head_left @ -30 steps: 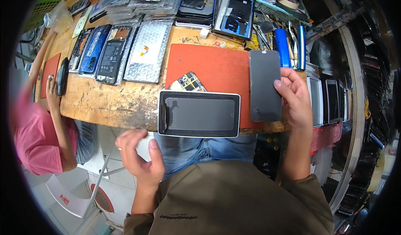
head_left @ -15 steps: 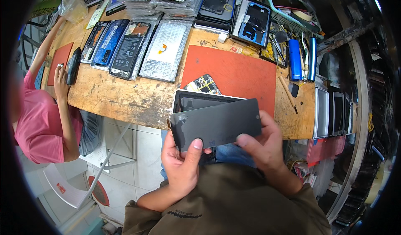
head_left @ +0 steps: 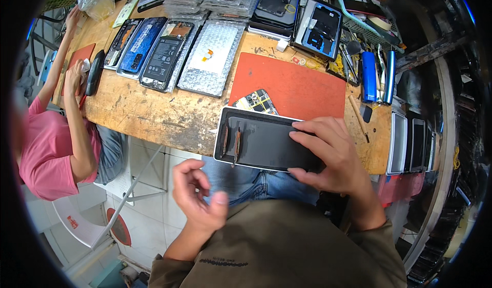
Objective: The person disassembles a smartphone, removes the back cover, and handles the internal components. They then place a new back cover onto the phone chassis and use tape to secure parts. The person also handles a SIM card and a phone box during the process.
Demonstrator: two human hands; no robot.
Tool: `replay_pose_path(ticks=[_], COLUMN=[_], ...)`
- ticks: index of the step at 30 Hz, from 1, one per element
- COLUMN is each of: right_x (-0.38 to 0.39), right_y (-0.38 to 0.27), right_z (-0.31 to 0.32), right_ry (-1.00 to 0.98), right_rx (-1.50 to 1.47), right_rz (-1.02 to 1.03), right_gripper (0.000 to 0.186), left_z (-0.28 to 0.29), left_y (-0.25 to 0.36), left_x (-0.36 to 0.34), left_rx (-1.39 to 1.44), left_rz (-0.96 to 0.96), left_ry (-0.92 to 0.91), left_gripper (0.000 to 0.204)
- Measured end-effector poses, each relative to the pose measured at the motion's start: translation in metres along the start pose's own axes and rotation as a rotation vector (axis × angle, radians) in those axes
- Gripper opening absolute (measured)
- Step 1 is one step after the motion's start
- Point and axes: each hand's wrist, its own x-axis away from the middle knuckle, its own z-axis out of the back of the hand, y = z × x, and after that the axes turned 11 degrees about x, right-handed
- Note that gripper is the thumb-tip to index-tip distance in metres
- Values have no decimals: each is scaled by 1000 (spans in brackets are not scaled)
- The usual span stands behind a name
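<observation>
A tablet [head_left: 256, 142] with a white rim lies at the near edge of the wooden bench [head_left: 154, 116], a dark panel resting inside it. My right hand [head_left: 330, 155] grips the tablet's right end, fingers spread over the dark panel. My left hand [head_left: 200, 193] hovers below the bench edge over my lap, fingers loosely curled, holding nothing. A small circuit board [head_left: 259, 101] lies on the red mat [head_left: 292, 85] just behind the tablet.
Several opened phones [head_left: 154, 52] and bubble-wrapped parts [head_left: 212, 60] line the back of the bench. Tools and blue items [head_left: 369, 75] sit at the right, more tablets [head_left: 410, 142] beyond. A person in a pink shirt [head_left: 43, 155] works at the left end.
The tablet and dark panel have gone from both hands at my lap to lying at the bench edge. My left hand has let go and dropped lower.
</observation>
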Motion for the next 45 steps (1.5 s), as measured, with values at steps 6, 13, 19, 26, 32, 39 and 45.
replay_pose_path(ticks=[6, 13, 19, 26, 32, 39, 45], right_x=[-6, -15, -10, 6, 7, 12, 23], right_y=[-3, -8, -2, 9, 8, 14, 11], right_z=[-13, -10, -7, 3, -5, 2, 1], right_ry=[-26, -94, -92, -134, -98, 189, 239], right_rx=[23, 74, 37, 72, 65, 45, 134], right_rz=[5, 28, 8, -64, -50, -106, -125], right_gripper=[58, 50, 47, 79, 89, 79, 76], left_z=[12, 1, -3, -3, -2, -26, -56], left_y=[-24, -23, -24, -22, -20, -9, -9], left_x=[-16, -35, -41, -46, -56, -71, -80], left_rx=[-140, -40, 25, 30, 119, 658, 641], left_rz=[129, 256, 272, 320, 362, 370, 491], left_ry=[48, -80, -66, -52, -92, -214, -172], left_gripper=[28, 31, 38, 39, 38, 46, 40])
